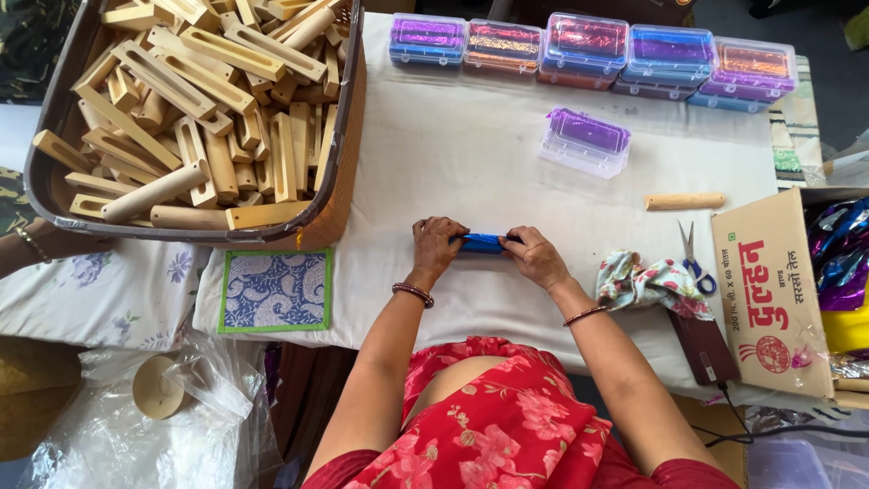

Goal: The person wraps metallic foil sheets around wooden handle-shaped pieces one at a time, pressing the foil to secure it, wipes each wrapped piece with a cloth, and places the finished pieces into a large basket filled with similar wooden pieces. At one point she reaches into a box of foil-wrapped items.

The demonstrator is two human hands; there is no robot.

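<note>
Both our left hand [436,246] and right hand [536,256] close on a short bar wrapped in shiny blue foil [482,243], pressed flat on the white cloth-covered table [471,163]. We judge it stiff, light, its foil slippery and crease-prone; best held by the ends. Unwrapped wooden bars fill the basket [54,195] nearby.

Red floral dress [507,426] with short sleeves, dark beaded bangle [413,293] beside it, thin bangle [584,315] opposite
</note>
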